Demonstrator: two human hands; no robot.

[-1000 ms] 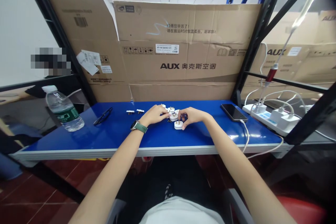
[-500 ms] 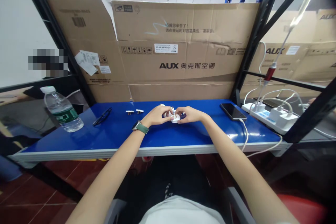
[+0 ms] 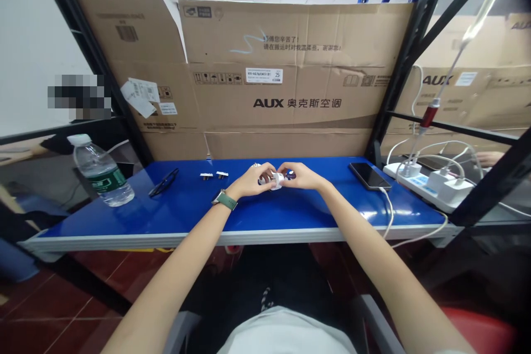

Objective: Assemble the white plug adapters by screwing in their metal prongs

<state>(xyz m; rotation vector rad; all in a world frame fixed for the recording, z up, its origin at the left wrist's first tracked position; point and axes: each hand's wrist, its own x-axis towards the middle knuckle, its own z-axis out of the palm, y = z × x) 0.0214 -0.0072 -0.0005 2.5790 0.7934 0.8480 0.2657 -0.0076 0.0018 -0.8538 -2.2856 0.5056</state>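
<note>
Between the fingertips of both hands is a small white plastic part [image 3: 277,180], held just above the blue tabletop. My left hand [image 3: 254,181], with a green-strapped watch at its wrist, pinches the part from the left. From the right, my right hand [image 3: 302,177] closes thumb and fingers on its other side. More small white pieces lie behind and beside the fingers, mostly hidden. To the left, two small white plates with metal prongs, a first plate [image 3: 206,176] and a second plate [image 3: 222,175], rest on the table.
A water bottle [image 3: 102,171] and black glasses [image 3: 164,182] are at the left. On the right lie a phone [image 3: 369,176] with a white cable and a power strip [image 3: 431,183] with chargers. A cardboard sheet [image 3: 232,116] stands along the back. Another person's arm shows at far left.
The white part has been turned between my fingers and raised slightly, so its broad round face no longer shows. My right fingers have arched up a little. The view has shifted slightly.
</note>
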